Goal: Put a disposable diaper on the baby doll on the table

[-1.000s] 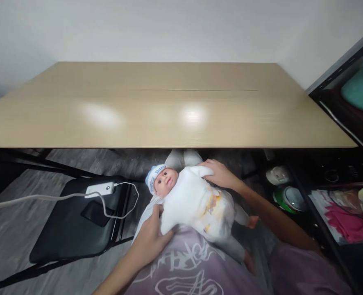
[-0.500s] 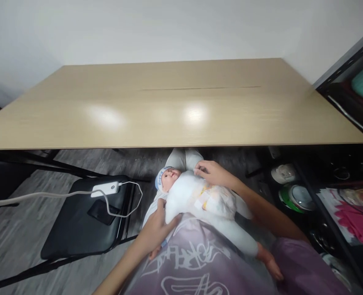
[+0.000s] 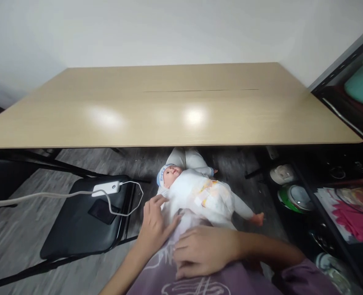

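Note:
A baby doll [image 3: 200, 194] in white clothes and a blue-and-white cap lies on my lap below the table edge, head to the left, bare foot to the right. My left hand [image 3: 155, 223] rests flat against the doll's near shoulder, fingers spread. My right hand [image 3: 204, 250] lies palm down on my purple printed shirt [image 3: 181, 282], just in front of the doll's body, with fingers loosely stretched and nothing in them.
A long beige table [image 3: 169, 106] fills the middle of the view. A black chair [image 3: 77, 221] at left carries a white charger [image 3: 106, 188] with cable and a dark phone. A black shelf [image 3: 338, 196] at right holds bowls and pink cloth.
My right hand left the doll's chest and came down onto my shirt near my body. The doll settled flatter on my lap, its leg swinging right. My left hand stayed by its shoulder.

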The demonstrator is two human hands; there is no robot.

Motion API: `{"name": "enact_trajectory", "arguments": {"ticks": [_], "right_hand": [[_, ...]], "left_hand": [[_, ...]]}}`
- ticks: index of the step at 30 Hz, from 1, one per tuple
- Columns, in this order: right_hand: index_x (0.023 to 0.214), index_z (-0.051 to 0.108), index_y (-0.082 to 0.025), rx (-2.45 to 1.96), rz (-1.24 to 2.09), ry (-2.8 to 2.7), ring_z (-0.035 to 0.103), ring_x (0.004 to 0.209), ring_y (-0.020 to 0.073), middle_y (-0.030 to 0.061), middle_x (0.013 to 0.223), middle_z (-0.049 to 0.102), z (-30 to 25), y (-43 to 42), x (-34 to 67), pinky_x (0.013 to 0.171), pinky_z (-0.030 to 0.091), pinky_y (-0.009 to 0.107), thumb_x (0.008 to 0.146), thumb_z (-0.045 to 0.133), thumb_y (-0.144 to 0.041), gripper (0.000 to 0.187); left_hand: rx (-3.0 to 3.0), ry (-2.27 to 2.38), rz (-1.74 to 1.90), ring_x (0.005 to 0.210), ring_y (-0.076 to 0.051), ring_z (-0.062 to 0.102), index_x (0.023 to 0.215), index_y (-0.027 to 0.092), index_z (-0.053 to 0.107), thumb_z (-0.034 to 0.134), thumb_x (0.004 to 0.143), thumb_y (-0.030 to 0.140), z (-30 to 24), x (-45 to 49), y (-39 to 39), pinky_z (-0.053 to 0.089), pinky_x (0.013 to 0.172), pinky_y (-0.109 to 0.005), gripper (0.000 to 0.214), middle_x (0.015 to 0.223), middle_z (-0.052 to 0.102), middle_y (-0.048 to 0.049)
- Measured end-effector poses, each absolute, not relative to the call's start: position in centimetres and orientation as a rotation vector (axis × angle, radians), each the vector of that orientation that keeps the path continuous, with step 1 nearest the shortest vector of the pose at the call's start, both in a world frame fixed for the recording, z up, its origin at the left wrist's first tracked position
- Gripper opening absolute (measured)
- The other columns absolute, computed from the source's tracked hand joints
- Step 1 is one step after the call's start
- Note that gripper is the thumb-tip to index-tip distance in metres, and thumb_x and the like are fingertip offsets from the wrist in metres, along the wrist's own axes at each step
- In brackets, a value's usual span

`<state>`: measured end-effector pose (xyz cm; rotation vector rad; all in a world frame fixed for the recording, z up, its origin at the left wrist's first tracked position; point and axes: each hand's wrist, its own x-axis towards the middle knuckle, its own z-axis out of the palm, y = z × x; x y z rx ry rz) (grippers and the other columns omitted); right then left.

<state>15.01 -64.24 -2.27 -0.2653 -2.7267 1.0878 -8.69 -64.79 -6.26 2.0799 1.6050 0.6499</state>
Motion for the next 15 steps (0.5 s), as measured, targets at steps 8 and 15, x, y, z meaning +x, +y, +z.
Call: {"name": "enact_trajectory", "arguments": {"ticks": [8,15], "right_hand": [[0.091,0.069,-0.020,-0.277,0.443,-2.417,0.060,0.078,0.0145,-0.0010,0.084,0.074,-0.1,-64.5,15.5,0.085,0.050,0.030,0.114,0.065,-0.040,0.031],[0.092,0.063,-0.020,-0.555,0.326,-2.179,0.061,0.082,0.0148,-0.0011,0.085,0.071,1.6,-67.5,18.1,0.083,0.053,0.031,0.111,0.063,-0.032,0.022]], "left_hand": [[2.270,0.499,0.433,0.106,-0.027,0.065,0.117,0.018,0.070,0.058,0.111,0.039,-3.0,-4.3,-62.1,0.051,0.102,-0.043,0.025,0.118,0.075,-0.0097],[2.373,0.075,0.327,0.091,-0.024,0.071,0.103,0.022,0.072,0.070,0.105,0.046,-3.1,-1.4,-62.0,0.050,0.100,-0.041,0.024,0.096,0.078,-0.0030]]}}
